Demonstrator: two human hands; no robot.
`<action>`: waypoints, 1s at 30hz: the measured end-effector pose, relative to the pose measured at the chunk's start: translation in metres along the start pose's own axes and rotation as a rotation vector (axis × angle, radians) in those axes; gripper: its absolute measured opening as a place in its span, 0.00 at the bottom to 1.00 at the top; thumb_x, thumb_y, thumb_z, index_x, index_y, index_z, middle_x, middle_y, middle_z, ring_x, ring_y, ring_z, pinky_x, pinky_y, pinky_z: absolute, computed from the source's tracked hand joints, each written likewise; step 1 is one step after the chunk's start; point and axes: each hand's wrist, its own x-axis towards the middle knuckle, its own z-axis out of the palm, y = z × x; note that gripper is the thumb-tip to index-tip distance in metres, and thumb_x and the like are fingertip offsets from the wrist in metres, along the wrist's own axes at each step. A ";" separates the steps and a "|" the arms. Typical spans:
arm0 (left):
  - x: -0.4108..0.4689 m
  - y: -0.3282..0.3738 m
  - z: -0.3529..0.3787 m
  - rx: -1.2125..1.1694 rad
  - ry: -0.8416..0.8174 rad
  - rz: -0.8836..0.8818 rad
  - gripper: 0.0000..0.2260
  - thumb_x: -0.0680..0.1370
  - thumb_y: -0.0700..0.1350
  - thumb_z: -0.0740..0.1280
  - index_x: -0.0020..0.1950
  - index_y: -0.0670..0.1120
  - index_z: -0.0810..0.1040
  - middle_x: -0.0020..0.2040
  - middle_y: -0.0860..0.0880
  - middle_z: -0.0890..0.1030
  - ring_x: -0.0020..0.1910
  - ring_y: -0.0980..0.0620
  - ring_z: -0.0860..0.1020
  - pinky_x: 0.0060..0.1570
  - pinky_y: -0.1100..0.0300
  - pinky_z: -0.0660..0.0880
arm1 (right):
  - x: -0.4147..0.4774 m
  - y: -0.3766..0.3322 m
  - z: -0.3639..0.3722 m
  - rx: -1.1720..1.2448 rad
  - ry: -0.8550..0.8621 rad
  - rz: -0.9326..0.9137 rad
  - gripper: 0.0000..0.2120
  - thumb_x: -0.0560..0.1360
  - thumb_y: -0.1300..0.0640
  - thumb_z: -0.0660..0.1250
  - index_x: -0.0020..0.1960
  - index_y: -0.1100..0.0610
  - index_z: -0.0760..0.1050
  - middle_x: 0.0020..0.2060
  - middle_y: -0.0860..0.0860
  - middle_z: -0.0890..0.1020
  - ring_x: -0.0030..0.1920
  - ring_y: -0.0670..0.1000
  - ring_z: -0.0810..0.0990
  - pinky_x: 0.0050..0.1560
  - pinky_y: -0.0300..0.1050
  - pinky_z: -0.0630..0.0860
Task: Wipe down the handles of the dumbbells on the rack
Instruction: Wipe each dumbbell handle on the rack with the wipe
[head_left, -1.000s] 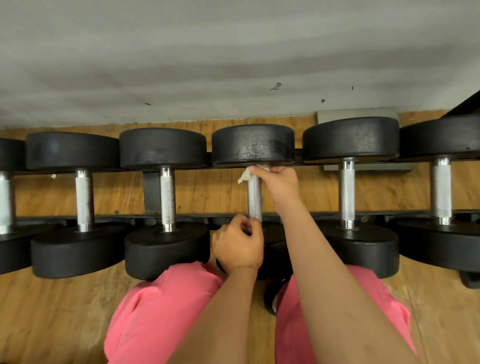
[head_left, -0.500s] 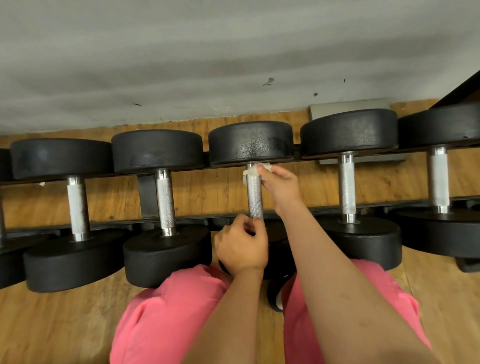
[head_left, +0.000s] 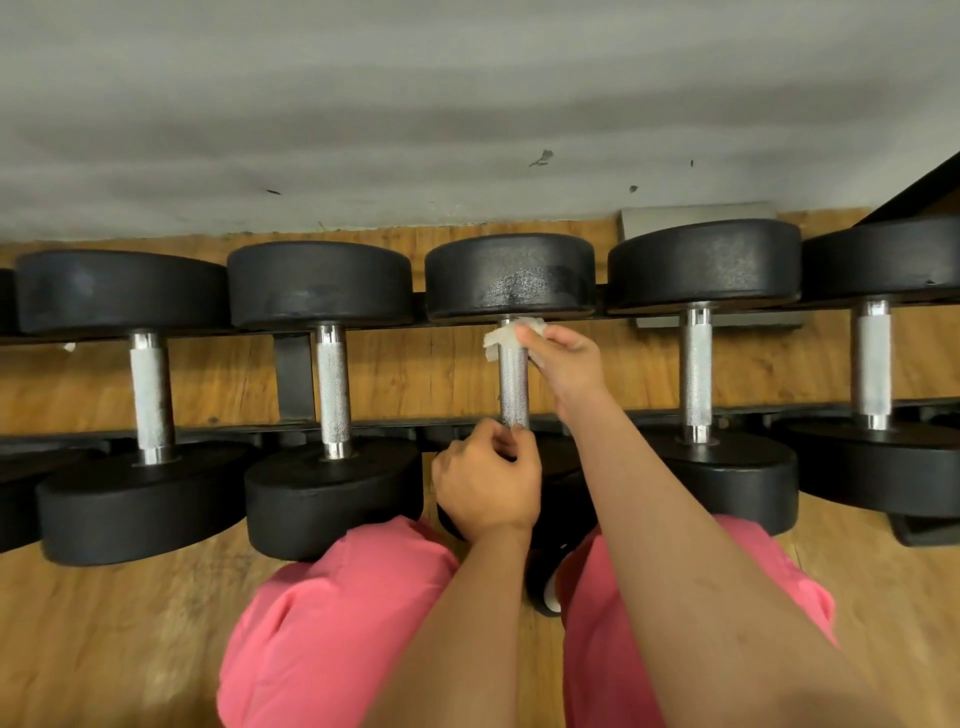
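Several black dumbbells with knurled steel handles lie side by side on a low black rack (head_left: 293, 374). The middle dumbbell's handle (head_left: 513, 387) runs away from me. My right hand (head_left: 566, 358) presses a small white wipe (head_left: 506, 336) against the far end of that handle, just below the far weight head (head_left: 509, 275). My left hand (head_left: 488, 480) pinches the near end of the same handle, hiding the near weight head. Neighbouring handles (head_left: 332, 387) (head_left: 696, 374) stand untouched on either side.
The rack stands on a wooden floor (head_left: 104, 639) against a grey wall (head_left: 467, 104). My pink-clad knees (head_left: 337, 613) are right under the rack's front edge, with a black shoe (head_left: 545, 587) between them. A grey plate (head_left: 696, 215) lies by the wall.
The view has shifted slightly, so the rack appears a little to the right. My right hand with the wipe stays at the far end of the handle, turned a little around it. My left hand keeps its grip.
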 end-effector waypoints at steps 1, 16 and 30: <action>0.000 0.000 0.000 -0.002 -0.002 -0.003 0.16 0.70 0.61 0.51 0.33 0.54 0.72 0.31 0.55 0.77 0.37 0.51 0.75 0.45 0.62 0.60 | 0.001 0.001 -0.001 0.032 0.020 0.002 0.05 0.73 0.60 0.74 0.41 0.54 0.78 0.42 0.48 0.82 0.47 0.46 0.80 0.48 0.35 0.74; -0.001 0.003 -0.004 -0.027 0.009 -0.008 0.16 0.69 0.61 0.51 0.33 0.54 0.72 0.31 0.55 0.77 0.36 0.52 0.73 0.43 0.62 0.58 | -0.003 0.002 -0.008 -0.074 -0.011 -0.027 0.09 0.74 0.61 0.72 0.53 0.62 0.78 0.39 0.45 0.77 0.44 0.44 0.76 0.42 0.28 0.71; -0.003 0.007 -0.007 -0.026 0.005 -0.010 0.14 0.71 0.59 0.55 0.32 0.53 0.72 0.30 0.56 0.76 0.34 0.52 0.73 0.42 0.59 0.62 | -0.010 0.018 -0.002 -0.003 -0.016 0.025 0.08 0.72 0.57 0.74 0.47 0.59 0.78 0.44 0.54 0.81 0.45 0.47 0.77 0.50 0.41 0.74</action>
